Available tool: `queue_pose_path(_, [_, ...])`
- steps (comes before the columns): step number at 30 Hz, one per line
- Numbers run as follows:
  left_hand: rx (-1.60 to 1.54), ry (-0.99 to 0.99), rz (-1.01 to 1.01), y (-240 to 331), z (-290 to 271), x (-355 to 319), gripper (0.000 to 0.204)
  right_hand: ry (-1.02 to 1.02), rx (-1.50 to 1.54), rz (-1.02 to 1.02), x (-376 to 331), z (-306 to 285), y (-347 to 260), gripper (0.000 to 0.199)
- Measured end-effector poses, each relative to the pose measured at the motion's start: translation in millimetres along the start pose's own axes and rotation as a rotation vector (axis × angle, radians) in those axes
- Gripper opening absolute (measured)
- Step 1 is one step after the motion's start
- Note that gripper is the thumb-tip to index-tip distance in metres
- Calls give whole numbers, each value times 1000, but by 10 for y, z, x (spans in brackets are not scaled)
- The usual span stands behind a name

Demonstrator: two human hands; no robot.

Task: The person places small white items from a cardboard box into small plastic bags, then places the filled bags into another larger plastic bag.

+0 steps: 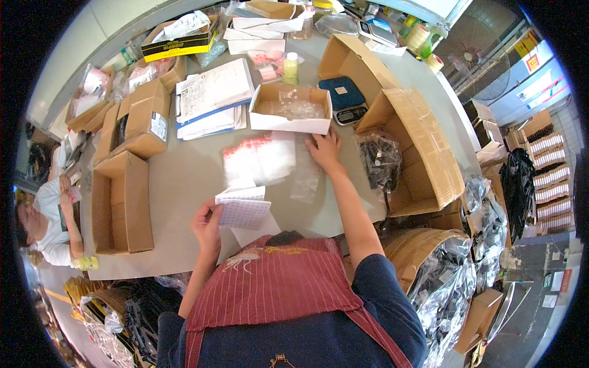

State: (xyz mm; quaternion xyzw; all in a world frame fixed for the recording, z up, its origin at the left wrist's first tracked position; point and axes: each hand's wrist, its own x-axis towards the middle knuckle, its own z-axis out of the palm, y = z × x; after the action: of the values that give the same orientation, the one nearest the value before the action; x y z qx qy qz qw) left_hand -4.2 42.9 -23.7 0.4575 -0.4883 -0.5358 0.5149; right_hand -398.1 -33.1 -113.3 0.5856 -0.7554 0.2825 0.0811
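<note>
Holding a sheet of small white stickers (244,211) in your left hand (207,226), fingers pinched on its left edge, just above the grey table (184,178). Small clear bags (257,158) lie spread mid-table, flat and seemingly unfilled; most work looks left. Your right hand (325,150) rests flat, fingers spread, grasping nothing, just below the shallow white box (289,110) of tiny clear parts. Black parts in a bag (380,161) sit right.

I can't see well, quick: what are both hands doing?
Left hand: closed, holding a white dotted sheet.
Right hand: open, flat on the table.
</note>
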Motion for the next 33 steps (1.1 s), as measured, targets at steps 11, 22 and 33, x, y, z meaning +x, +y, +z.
queue_pose_path(11, [50, 13, -8, -37, -23, 4, 16, 18, -31, -1, 154, -28, -53, 21])
queue_pose_path(22, [37, 93, -80, -127, -121, -80, 17, 110, -80, -152, -447, -527, -158, 8])
queue_pose_path(33, [152, -48, 5, -95, 5, -31, 15, -16, 96, -379, -903, -1003, -504, 10])
